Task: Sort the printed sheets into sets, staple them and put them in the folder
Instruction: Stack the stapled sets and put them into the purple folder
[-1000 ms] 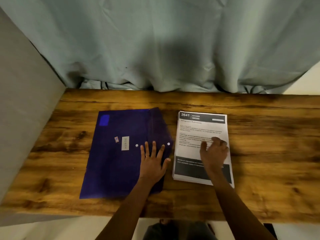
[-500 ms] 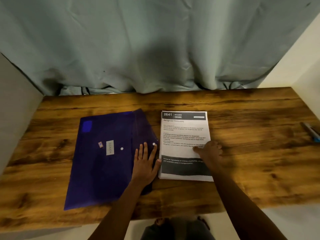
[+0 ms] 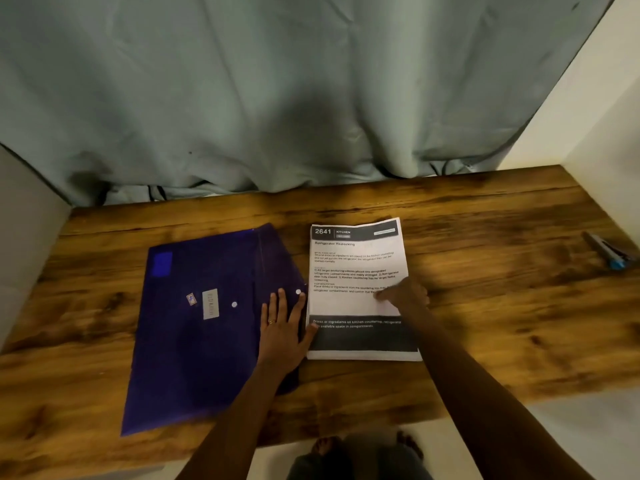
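While the left hand (image 3: 282, 327) lies flat on the purple folder (image 3: 201, 327) at 9 o'clock, the right hand (image 3: 407, 296) rests on the sheet stack (image 3: 356, 268) at the folder's 3 o'clock, fingers bent, grip unclear tbh.

Bare wood of the table (image 3: 485, 323) runs wide on the right, from the stack of sheets (image 3: 356, 265) out to a small blurred thing (image 3: 607, 251), perhaps a pen, lying near the right wall (image 3: 595, 133). Another bare strip lies along the back, below the curtain (image 3: 277, 98) that closes off the far edge. The folder (image 3: 194, 341) and stack leave only a narrow gap, bridged by the left hand (image 3: 282, 330) lying flat. The right hand (image 3: 405, 297) and forearm cross the stack's right side. The left wall (image 3: 24, 237) hems in the folder's side.
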